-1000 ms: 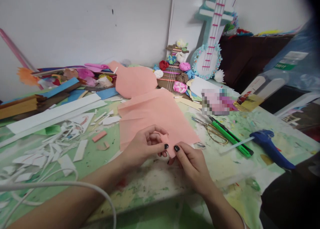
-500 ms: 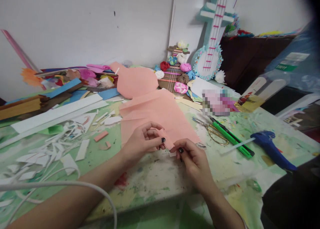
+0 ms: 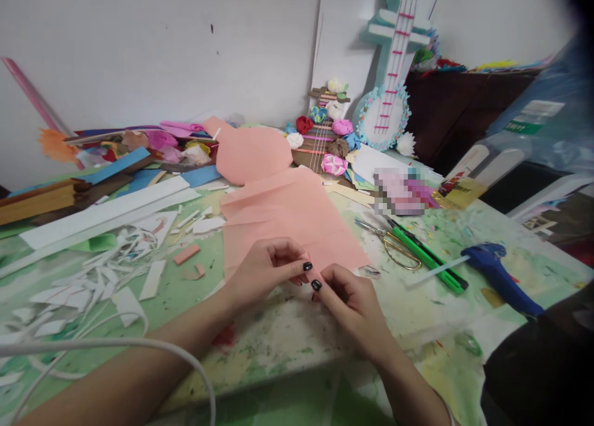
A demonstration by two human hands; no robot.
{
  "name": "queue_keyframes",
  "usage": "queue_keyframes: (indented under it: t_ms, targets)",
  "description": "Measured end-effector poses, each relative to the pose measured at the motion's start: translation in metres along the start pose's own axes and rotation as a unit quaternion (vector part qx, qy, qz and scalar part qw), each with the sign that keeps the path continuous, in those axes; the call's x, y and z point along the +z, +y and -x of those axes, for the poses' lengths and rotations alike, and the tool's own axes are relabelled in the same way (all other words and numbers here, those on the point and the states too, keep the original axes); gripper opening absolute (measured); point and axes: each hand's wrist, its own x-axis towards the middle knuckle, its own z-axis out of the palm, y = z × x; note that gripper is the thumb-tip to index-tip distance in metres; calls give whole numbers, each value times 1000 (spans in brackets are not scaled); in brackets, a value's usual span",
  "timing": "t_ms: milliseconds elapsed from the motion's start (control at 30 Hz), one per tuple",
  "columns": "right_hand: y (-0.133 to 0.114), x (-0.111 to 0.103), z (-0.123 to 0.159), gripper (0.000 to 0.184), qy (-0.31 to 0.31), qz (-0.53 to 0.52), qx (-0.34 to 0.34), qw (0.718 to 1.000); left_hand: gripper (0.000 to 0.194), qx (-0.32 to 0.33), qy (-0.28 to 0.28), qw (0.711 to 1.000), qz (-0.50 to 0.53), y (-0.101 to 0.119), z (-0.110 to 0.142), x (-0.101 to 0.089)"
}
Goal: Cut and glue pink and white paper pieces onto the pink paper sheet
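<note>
Between both hands is a small salmon-pink strip of paper [image 3: 314, 272], mostly covered by fingers. My left hand [image 3: 271, 266] is closed on its upper left end, thumb on top. At the lower right end my right hand [image 3: 353, 299] pinches the same strip, its thumb close to the left one. Beyond the hands lies a creased salmon-pink paper sheet [image 3: 288, 206]. Farther back rests a rounded pink cut-out [image 3: 255, 153] with a narrow neck. Two small pink scraps, one a flat piece [image 3: 187, 254], lie left of my left hand.
Right of the sheet are scissors [image 3: 401, 252], a green utility knife [image 3: 431, 259] and a blue glue gun [image 3: 501, 277] with a stick. White paper scraps [image 3: 69, 293] and a white cable [image 3: 153, 347] occupy the left. Paper flowers and a model string instrument [image 3: 383, 116] stand behind.
My right thumb has moved left and up onto the pink strip, bringing the two hands closer together. Less of the strip shows now. The things on the table have stayed put.
</note>
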Motion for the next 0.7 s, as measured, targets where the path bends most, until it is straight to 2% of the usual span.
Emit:
queue_keyframes:
  t_ms: [100, 200, 400, 700]
  targets:
    - [0, 1, 0, 13, -1, -7, -10, 1000, 28, -17, 22, 999, 16, 1, 0, -2]
    - [0, 2, 0, 10, 8, -6, -17, 1000, 37, -42, 33, 998, 40, 3, 1, -2]
    - [4, 1, 2, 18, 33, 55, -35, 997, 33, -36, -15, 999, 37, 2, 0, -2]
    - [0, 1, 2, 19, 23, 72, -40, 996, 25, -44, -22, 997, 60, -7, -3, -6]
